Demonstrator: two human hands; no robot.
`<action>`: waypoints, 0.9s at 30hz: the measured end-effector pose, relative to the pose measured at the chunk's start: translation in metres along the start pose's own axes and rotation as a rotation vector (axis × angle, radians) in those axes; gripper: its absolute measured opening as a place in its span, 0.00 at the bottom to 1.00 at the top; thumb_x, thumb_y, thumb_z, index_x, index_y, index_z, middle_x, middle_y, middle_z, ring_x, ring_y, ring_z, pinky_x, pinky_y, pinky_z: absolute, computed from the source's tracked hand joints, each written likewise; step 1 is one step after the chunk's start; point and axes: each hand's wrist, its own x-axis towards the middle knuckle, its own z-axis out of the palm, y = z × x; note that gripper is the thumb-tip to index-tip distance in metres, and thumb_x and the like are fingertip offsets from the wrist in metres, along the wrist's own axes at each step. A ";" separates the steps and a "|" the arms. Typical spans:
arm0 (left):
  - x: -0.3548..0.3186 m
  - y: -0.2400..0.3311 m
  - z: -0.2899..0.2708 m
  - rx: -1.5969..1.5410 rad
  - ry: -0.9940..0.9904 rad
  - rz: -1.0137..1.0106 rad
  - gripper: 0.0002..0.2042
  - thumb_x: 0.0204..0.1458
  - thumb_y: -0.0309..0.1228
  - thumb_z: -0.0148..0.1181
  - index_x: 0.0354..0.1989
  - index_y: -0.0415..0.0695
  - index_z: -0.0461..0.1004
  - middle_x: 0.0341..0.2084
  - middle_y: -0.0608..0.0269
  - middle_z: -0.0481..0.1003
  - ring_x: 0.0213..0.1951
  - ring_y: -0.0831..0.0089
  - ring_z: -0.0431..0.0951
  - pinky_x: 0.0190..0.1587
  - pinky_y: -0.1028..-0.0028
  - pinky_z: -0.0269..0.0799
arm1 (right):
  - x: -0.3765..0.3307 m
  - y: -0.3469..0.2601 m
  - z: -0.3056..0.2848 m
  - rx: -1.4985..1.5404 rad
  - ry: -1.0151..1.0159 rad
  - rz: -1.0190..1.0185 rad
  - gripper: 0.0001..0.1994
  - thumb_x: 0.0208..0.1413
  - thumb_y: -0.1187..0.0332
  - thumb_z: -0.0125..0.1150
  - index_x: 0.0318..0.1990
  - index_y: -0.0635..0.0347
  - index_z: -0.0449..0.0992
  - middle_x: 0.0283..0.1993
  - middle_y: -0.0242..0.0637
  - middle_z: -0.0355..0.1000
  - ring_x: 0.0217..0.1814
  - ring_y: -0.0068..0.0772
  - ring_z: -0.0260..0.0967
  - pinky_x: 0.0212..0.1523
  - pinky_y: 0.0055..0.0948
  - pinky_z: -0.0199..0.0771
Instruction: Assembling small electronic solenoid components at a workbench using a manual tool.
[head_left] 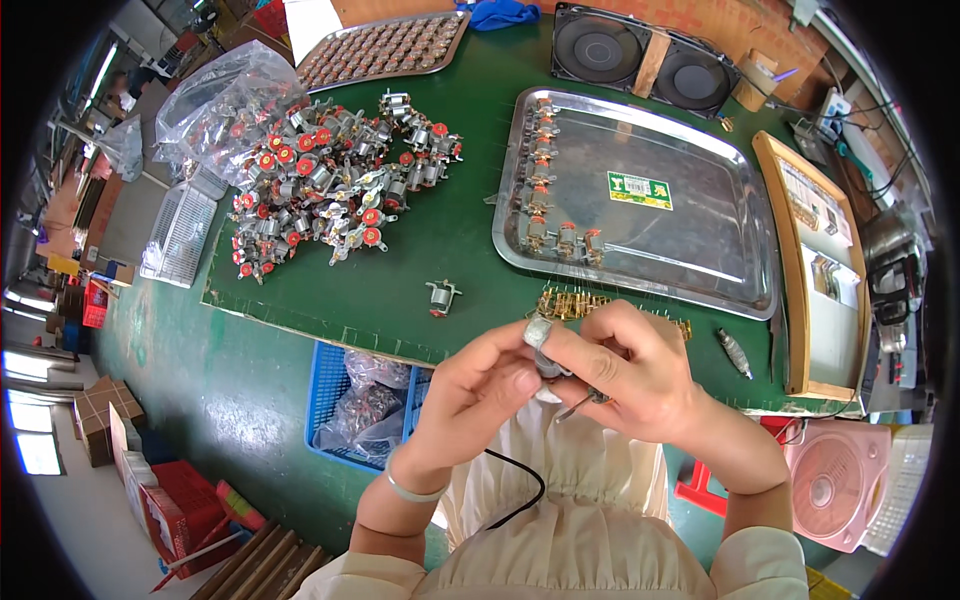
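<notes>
Both hands meet above the near edge of the green table (400,300). My left hand (478,385) pinches a small silver metal part (551,367), mostly hidden by fingers. My right hand (630,370) closes on the same part from the other side. A thin dark tool (580,404), perhaps tweezers, sticks out below the right fingers. White wrapping shows on a fingertip. A single silver bracketed part with a red end (440,297) lies left of the hands. Just beyond them are brass-coloured pieces (570,303).
A large heap of silver parts with red ends (330,180) spreads at left, beside a clear plastic bag (225,100). A steel tray (690,240) holds parts along its left side. Behind stand another filled tray (385,48) and two black fans (690,80). A wooden-framed box (800,340) is at right.
</notes>
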 end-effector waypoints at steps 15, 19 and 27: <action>0.027 -0.014 0.034 0.608 0.107 0.276 0.13 0.42 0.16 0.57 0.39 0.36 0.71 0.34 0.55 0.71 0.35 0.70 0.73 0.34 0.77 0.70 | -0.026 0.004 -0.016 -0.206 0.137 0.109 0.19 0.27 0.79 0.61 0.35 0.64 0.68 0.28 0.36 0.65 0.20 0.31 0.64 0.18 0.25 0.64; 0.031 -0.024 0.039 0.786 0.161 0.498 0.14 0.39 0.16 0.58 0.37 0.36 0.71 0.34 0.55 0.72 0.33 0.67 0.73 0.33 0.76 0.70 | -0.033 0.000 -0.017 -0.052 0.146 0.226 0.18 0.30 0.80 0.60 0.35 0.63 0.68 0.28 0.37 0.64 0.21 0.32 0.65 0.19 0.26 0.64; 0.032 -0.021 0.045 0.433 0.266 0.143 0.15 0.46 0.18 0.56 0.43 0.36 0.66 0.35 0.53 0.72 0.36 0.67 0.74 0.37 0.76 0.70 | -0.055 0.016 -0.053 0.302 0.224 0.732 0.16 0.41 0.77 0.60 0.42 0.60 0.68 0.30 0.31 0.68 0.29 0.19 0.63 0.28 0.19 0.62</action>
